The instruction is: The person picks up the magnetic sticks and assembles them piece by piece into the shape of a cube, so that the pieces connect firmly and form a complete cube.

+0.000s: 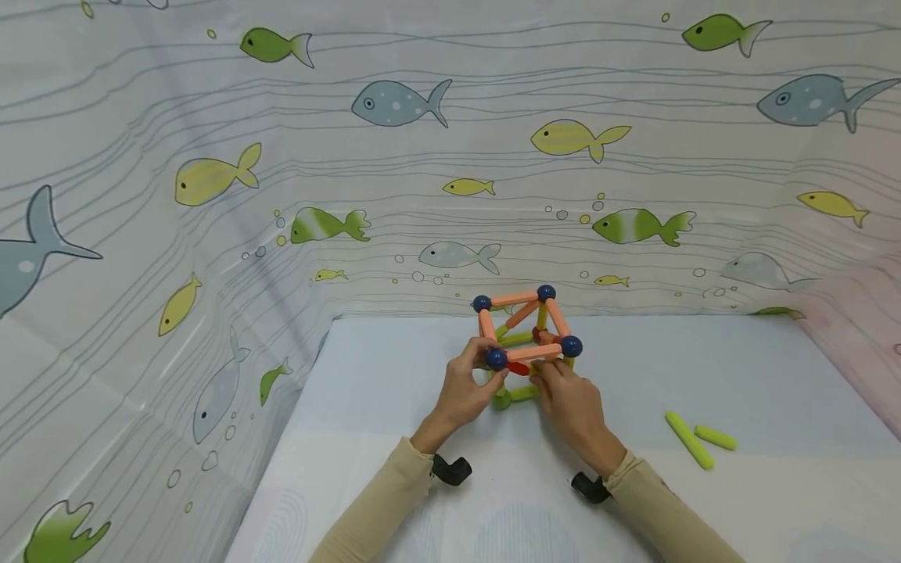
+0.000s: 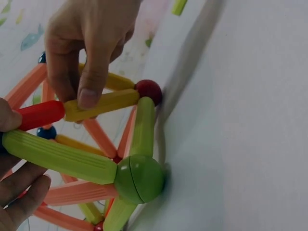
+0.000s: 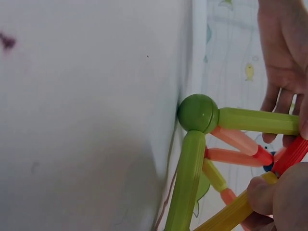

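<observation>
A box-like building frame of magnetic sticks and balls stands on the table, with salmon sticks (image 1: 516, 299) and blue balls along its top. My left hand (image 1: 461, 391) holds its near left corner around a blue ball (image 1: 497, 359), the thumb touching the end of a red stick (image 2: 45, 115). My right hand (image 1: 573, 403) pinches a yellow stick (image 2: 115, 102) between thumb and fingers. That stick runs from the red one to a red ball (image 2: 148, 91) low down. A green ball (image 3: 198, 113) joins light-green sticks at the near bottom corner. Fingers partly hide the corner joints.
Two loose light-green sticks, one longer (image 1: 688, 440) and one shorter (image 1: 716, 438), lie on the white table (image 1: 380, 407) to the right. Behind the table and along its left hangs a fish-patterned sheet (image 1: 422, 211). A black wrist camera mount (image 1: 452, 471) sits under the left cuff.
</observation>
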Demonstrator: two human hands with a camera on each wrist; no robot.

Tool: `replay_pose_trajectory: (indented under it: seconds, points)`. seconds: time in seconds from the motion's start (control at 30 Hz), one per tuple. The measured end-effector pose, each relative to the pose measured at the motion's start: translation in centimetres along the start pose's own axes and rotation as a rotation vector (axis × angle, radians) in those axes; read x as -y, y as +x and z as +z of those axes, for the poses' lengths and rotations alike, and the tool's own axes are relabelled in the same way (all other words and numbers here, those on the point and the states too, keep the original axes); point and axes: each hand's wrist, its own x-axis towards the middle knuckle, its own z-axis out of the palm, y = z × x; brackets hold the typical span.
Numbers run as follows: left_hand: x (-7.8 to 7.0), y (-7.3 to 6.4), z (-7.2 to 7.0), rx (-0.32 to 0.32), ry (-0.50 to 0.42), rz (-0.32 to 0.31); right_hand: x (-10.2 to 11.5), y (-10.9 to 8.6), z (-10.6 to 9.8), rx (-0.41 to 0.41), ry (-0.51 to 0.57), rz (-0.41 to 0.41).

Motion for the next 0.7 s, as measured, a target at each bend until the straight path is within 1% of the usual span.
replay_pose_trajectory:
  seconds: [0.13, 0.4, 0.6, 0.7]
  points:
    - [-0.03, -0.03, 0.1, -0.007, -0.009, -0.003, -0.16, -0.09, 0.14, 0.001, 0.011, -0.017]
    - [-0.11, 0.01, 0.06, 0.003, 0.025, -0.012, -0.3, -0.19, 0.21, 0.026, 0.016, -0.016]
    - [-0.04, 0.0, 0.09, 0.005, 0.041, 0.004, -0.36, -0.2, 0.34, 0.008, 0.029, -0.028]
    - [-0.16, 0.03, 0.08, 0.006, 0.041, 0.004, -0.37, -0.06, 0.42, 0.014, 0.04, -0.027]
